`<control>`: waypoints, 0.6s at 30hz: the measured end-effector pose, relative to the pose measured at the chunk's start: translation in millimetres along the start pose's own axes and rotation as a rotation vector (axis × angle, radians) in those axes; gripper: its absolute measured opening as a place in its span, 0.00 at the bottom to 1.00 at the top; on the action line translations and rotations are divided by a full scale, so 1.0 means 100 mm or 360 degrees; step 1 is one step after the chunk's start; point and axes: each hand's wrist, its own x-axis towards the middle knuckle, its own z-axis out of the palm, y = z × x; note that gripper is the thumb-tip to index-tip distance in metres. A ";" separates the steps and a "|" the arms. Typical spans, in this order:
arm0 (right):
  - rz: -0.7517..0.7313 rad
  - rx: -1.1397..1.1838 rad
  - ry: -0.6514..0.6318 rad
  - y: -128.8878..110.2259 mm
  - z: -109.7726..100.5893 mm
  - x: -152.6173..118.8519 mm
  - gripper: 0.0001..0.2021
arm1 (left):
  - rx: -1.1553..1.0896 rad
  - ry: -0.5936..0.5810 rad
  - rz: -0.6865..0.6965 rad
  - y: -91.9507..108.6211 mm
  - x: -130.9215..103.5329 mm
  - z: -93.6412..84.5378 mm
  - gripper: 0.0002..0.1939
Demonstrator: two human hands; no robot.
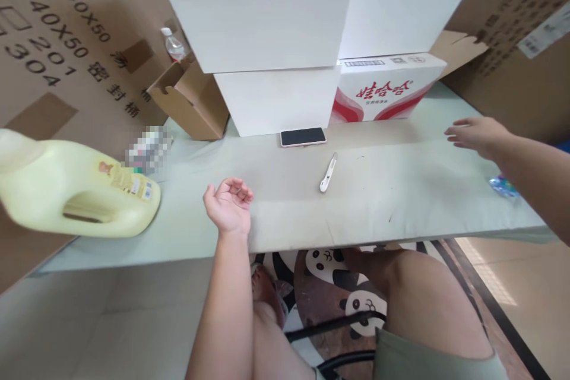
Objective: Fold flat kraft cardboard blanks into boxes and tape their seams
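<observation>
My left hand rests palm up over the front part of the cloth-covered table, its fingers loosely bent and apart, holding nothing. Off to the right, my right hand reaches over the table with fingers stretched out and nothing in them. Between the two hands lies a white utility knife, slanted, nearer to my left hand. Behind it a phone with a dark screen lies flat against the foot of a white box. Beneath my right forearm a shiny blue packet is partly hidden.
At the left a large pale yellow jug lies by a blurred-out item. An open brown box, a clear bottle and a red-and-white carton stand behind. Big cardboard boxes flank both sides. Below are my knees.
</observation>
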 end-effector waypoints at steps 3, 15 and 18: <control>0.0036 0.0039 -0.0334 -0.32 0.18 -0.26 0.11 | -0.0102 0.0007 -0.0036 0.05 -0.04 -0.01 0.24; -0.1386 -0.0260 -0.1003 -2.77 1.51 -1.65 0.14 | -0.0369 -0.0371 -0.0073 0.30 -0.14 -0.21 0.29; -0.1785 -0.0216 -0.0931 -3.46 1.90 -1.97 0.16 | -0.0429 -0.0408 -0.0098 0.31 -0.15 -0.20 0.29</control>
